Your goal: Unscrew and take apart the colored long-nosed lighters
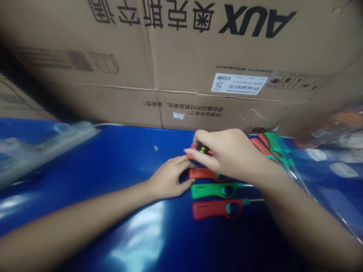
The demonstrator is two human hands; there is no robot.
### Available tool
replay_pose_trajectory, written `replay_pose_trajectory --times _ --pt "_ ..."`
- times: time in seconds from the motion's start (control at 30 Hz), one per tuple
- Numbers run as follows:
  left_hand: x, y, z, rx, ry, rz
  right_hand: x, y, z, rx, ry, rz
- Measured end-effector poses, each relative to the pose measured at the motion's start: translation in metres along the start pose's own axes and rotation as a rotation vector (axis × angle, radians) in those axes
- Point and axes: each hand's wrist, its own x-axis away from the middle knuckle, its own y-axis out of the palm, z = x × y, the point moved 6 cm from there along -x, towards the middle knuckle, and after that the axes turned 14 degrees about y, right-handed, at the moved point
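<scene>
My right hand (224, 151) is closed on a red and black piece (202, 148) with yellow-green spots. My fingers hide most of it, so its exact kind cannot be made out. Beneath it, my left hand (171, 177) rests on the blue table, thumb and forefinger around the butt end of an orange long-necked lighter (205, 173). My right hand and wrist cover that lighter's front part. Nearer me lie a green lighter (212, 190) and a red lighter (211, 209), side by side, their metal necks pointing right.
A large cardboard box (181, 75) with upside-down print stands along the back of the blue table (136, 226). More lighters (273, 147) lie beyond my right forearm. A blurred pale, long object (53, 151) is at left; transparent packaging (340, 132) is at right.
</scene>
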Motion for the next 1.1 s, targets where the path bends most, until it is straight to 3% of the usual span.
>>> replay_pose_trajectory --times 0.13,0.27,0.5,0.67,0.83,0.93,1.1 --pt "-0.002 -0.002 0.002 -0.010 -0.008 -0.005 0.002 -0.005 -0.002 -0.085 -0.080 -0.033" --pt "-0.003 -0.003 0.003 -0.023 0.004 -0.016 0.000 -0.006 0.004 -0.048 -0.005 -0.031" --pt "-0.002 -0.003 0.004 -0.007 0.000 0.010 0.000 0.000 0.006 -0.063 -0.010 0.040" --pt "-0.003 -0.003 0.005 0.031 0.013 0.016 0.001 0.006 0.004 -0.187 -0.131 0.051" --pt "-0.002 -0.002 0.003 0.032 0.018 0.032 0.001 0.005 0.010 -0.144 -0.104 0.143" --pt "-0.002 0.000 0.002 0.013 0.016 0.017 0.003 0.004 0.008 -0.166 -0.155 0.124" --pt "-0.002 0.000 0.004 -0.027 0.050 0.015 0.001 0.001 0.012 -0.088 -0.087 0.138"
